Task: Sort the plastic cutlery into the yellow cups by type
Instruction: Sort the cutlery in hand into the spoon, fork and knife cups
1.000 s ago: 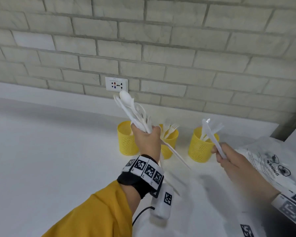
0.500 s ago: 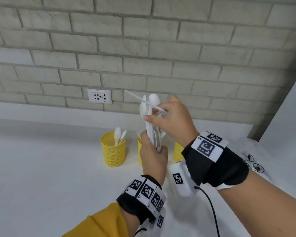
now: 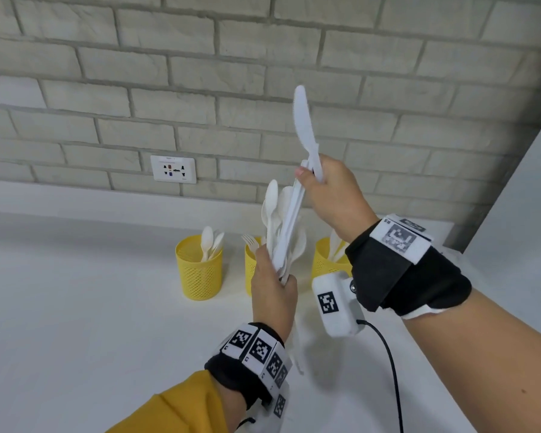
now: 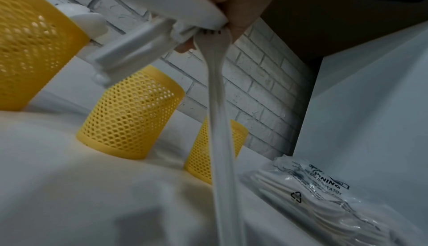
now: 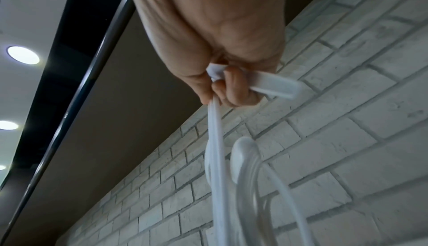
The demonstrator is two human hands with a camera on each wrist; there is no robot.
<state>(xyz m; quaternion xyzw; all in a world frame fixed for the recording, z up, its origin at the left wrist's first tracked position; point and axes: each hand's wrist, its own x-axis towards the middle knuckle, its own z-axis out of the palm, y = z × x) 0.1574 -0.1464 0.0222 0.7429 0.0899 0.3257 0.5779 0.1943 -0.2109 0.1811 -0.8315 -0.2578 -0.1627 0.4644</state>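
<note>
My left hand (image 3: 274, 284) grips a bundle of white plastic cutlery (image 3: 278, 226) upright, spoon bowls on top; a fork (image 4: 219, 103) hangs below the fist in the left wrist view. My right hand (image 3: 320, 185) pinches a white knife (image 3: 305, 123) by its handle above the bundle, blade pointing up; the right wrist view shows the fingers (image 5: 231, 89) curled on it. Three yellow mesh cups stand by the wall: the left cup (image 3: 199, 267) holds spoons, the middle cup (image 3: 250, 264) forks, and the right cup (image 3: 327, 257) is partly hidden behind my hands.
A white counter (image 3: 75, 307) runs along a grey brick wall with a socket (image 3: 173, 169). A clear plastic bag of cutlery (image 4: 324, 195) lies at the right near a white side panel (image 3: 519, 245). A black cable (image 3: 388, 370) hangs from my right wrist.
My right hand came from the right cup to the bundle, took a knife and has drawn it upward out of the bundle. The left hand stayed raised with its bundle.
</note>
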